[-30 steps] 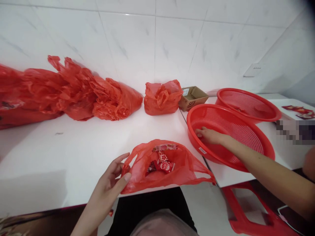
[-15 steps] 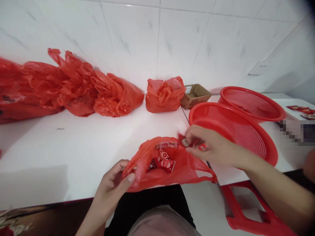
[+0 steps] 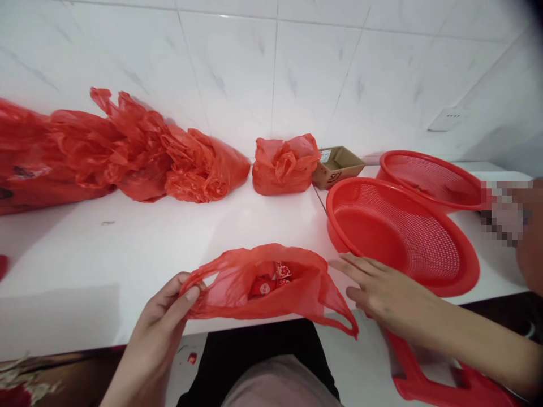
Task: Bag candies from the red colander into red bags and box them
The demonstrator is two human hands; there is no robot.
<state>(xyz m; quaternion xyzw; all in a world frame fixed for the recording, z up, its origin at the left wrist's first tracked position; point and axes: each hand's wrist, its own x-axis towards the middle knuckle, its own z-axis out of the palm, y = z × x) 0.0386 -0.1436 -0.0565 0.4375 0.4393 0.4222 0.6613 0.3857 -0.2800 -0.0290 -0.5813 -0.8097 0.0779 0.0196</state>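
At the near table edge lies a thin red plastic bag [image 3: 263, 308], its mouth spread toward me. Inside are several small red-and-white wrapped packets [image 3: 263, 287], partly hidden by the bag's wall. My left hand [image 3: 167, 308] pinches the bag's left handle between thumb and fingers. Beside the bag's right side is my right hand [image 3: 375, 285], its fingers stretched out and nothing seen in them. The other handle of the bag hangs loose over the table edge, below my right hand. A red basket [image 3: 360, 226] with perforated sides stands just beyond that hand.
A second red basket [image 3: 432, 164] sits behind the first. Along the wall are tied red bags [image 3: 139, 152], a smaller red bag [image 3: 286, 169] and a cardboard box [image 3: 339, 167]. Below the table is a red stool [image 3: 411, 373]. Another person's arm [image 3: 530, 249] reaches in at right.
The small red packet has left my right hand, which has opened and lowered slightly. My left hand has shifted left, from the bag's rim to its handle. Another person's arm has come further in.
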